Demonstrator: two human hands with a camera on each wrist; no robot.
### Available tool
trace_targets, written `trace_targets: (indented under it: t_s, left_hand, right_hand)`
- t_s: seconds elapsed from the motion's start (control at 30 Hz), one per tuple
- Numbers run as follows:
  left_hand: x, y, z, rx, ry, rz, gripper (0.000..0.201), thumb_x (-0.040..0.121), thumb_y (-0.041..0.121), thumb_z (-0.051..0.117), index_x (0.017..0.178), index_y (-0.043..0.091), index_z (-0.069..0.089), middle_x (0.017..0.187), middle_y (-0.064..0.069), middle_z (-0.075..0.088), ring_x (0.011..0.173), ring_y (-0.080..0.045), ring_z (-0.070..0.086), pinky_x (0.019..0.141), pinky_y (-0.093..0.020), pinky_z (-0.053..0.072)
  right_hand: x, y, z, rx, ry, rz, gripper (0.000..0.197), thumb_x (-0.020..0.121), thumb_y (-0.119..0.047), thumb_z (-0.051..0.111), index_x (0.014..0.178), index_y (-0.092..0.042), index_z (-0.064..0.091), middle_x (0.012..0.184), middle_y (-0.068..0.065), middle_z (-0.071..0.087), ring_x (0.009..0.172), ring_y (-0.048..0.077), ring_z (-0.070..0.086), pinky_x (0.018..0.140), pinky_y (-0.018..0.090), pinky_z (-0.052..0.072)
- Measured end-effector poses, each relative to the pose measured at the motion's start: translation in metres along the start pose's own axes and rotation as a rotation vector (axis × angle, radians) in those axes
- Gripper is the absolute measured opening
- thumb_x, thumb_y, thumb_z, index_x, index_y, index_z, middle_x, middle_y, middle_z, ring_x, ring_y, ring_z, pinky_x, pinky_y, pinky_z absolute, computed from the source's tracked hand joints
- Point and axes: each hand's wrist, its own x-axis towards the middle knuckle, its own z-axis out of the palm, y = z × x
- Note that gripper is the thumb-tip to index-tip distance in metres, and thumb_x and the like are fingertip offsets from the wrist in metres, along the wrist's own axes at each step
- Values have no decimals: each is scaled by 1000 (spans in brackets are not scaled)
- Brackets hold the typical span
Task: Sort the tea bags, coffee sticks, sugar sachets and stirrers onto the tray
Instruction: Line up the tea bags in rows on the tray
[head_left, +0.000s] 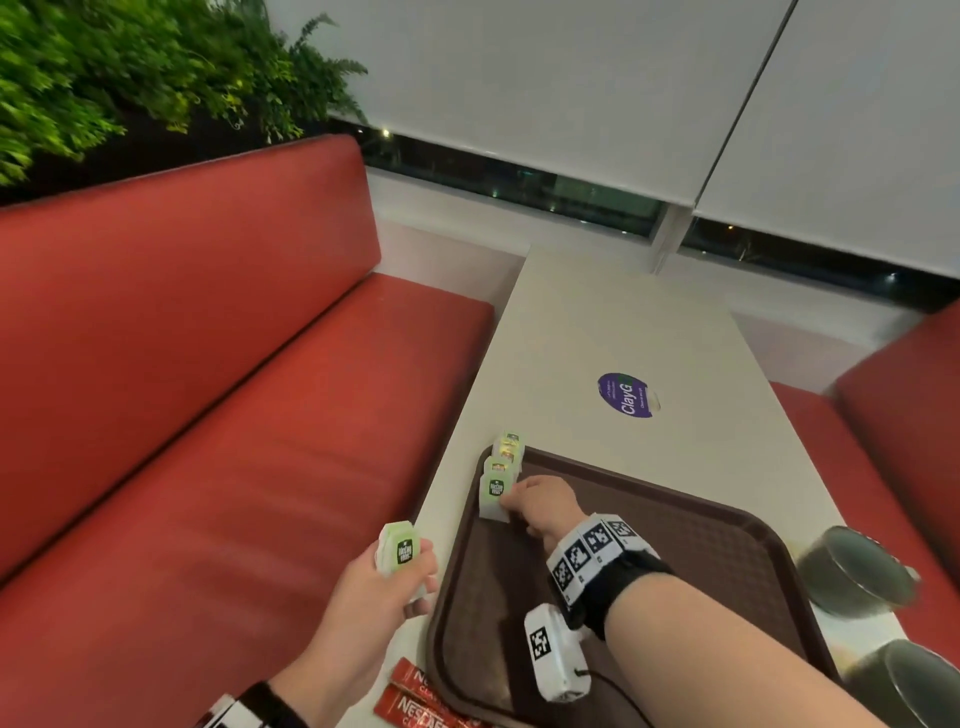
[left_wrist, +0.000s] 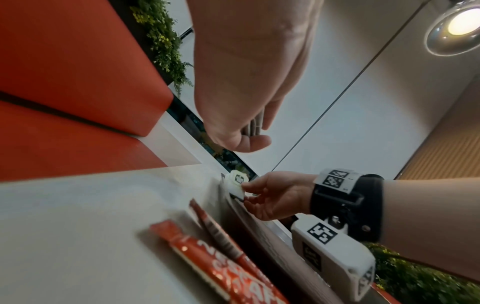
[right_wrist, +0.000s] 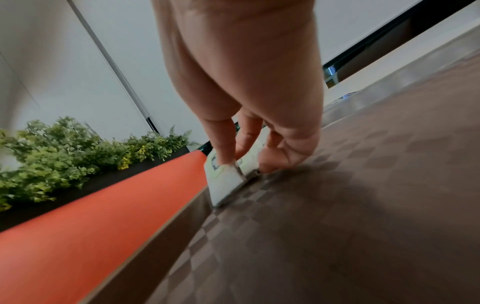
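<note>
Sorting step: adding a tea bag to the row along the tray's edge. The right hand (head_left: 540, 501) reaches to about ten o'clock on the brown tray (head_left: 701, 525), thumb and fingers (right_wrist: 224, 144) pinched on the nearest tea bag (head_left: 494, 496), whose lower edge touches the tray floor beside the rim. Behind it, toward twelve o'clock, a row of tea bags (head_left: 506, 454) stands leaning along the same rim. The left hand (head_left: 384, 587) waits at nine o'clock off the tray, over the table (head_left: 597, 322) edge, fingers curled round a small stack of spare tea bags (head_left: 404, 548). Two red coffee sticks (head_left: 415, 696) lie on the table at about seven o'clock, not yet sorted. Two dark cups (head_left: 857, 571) stand at three to four o'clock, beyond the tray's right rim. No sugar sachets or stirrers can be made out.

To do this step well, it seems best to seat the bag's bottom edge against the rim first, tilt it to match its neighbours, and only then loosen the pinch; letting go early would likely let the light paper tip and knock the row over. The next bag should probably be passed from the left hand one at a time.
</note>
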Motion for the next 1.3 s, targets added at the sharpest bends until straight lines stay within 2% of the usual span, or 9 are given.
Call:
trace_targets:
  t_s: [0.13, 0.23, 0.37, 0.47, 0.53, 0.67, 0.93, 1.03, 1.3]
  left_hand:
    - [1, -2, -9, 6, 7, 3, 7, 86, 1, 65, 91, 5, 62, 74, -8, 59, 67, -17, 56, 57, -27, 48]
    - [1, -3, -11, 19, 4, 4, 8, 85, 1, 66, 92, 3, 63, 74, -8, 59, 68, -18, 57, 59, -29, 49]
    - [3, -3, -11, 40, 10, -5, 10, 84, 1, 67, 93, 4, 63, 75, -8, 59, 70, -19, 58, 60, -29, 51]
    - [4, -3, -9, 40, 4, -13, 10, 85, 2, 67, 93, 5, 63, 75, -7, 59, 70, -19, 58, 60, -29, 51]
    - [4, -2, -8, 43, 1, -19, 11, 85, 3, 68, 94, 6, 63, 76, -7, 59, 71, -19, 58, 61, -29, 51]
    - [5, 0, -8, 52, 5, -23, 12, 85, 4, 68, 95, 6, 63, 77, -8, 59, 72, -19, 59, 61, -29, 52]
    - [3, 0, -10, 64, 20, -29, 13, 86, 3, 67, 98, 5, 63, 79, -9, 59, 72, -19, 59, 64, -32, 54]
    - [3, 0, -11, 74, 27, -37, 13, 85, 4, 68, 97, 7, 64, 80, -10, 60, 74, -20, 60, 66, -33, 55]
    - [2, -1, -13, 85, 19, -41, 13, 85, 4, 67, 98, 8, 64, 83, -11, 59, 75, -21, 59, 67, -34, 55]
  right_hand:
    - [20, -6, 4, -142, 43, -7, 28, 87, -13, 59, 65, -26, 46, 89, 3, 55, 85, 17, 51, 88, 33, 50]
    - [28, -8, 9, -186, 77, 24, 6, 87, -15, 58, 82, -18, 57, 96, 7, 58, 87, 20, 55, 89, 34, 51]
    - [38, -4, 14, -294, 174, 48, 25, 88, -20, 55, 108, -6, 64, 109, 11, 67, 101, 27, 65, 90, 36, 53]
    - [38, -3, 17, -243, 202, 42, 4, 84, -16, 60, 81, -13, 61, 102, 13, 69, 96, 31, 67, 87, 40, 54]
    - [38, -1, 17, -239, 218, 32, 18, 81, -14, 63, 69, -18, 51, 94, 11, 68, 95, 30, 66, 86, 37, 54]
    - [34, -1, 13, -222, 225, -6, 9, 82, -14, 64, 83, -15, 55, 90, 4, 61, 95, 25, 62, 78, 29, 46]
    - [40, 3, 20, -42, 291, 44, 43, 77, -15, 66, 117, -6, 51, 103, 13, 65, 94, 30, 66, 83, 44, 56]
    - [44, -1, 18, -91, 263, 46, 30, 81, -16, 64, 109, -5, 61, 98, 12, 68, 90, 29, 68, 82, 43, 56]
    - [53, 2, 21, -79, 267, 33, 38, 81, -24, 70, 113, -7, 59, 103, 12, 67, 92, 31, 68, 85, 44, 55]
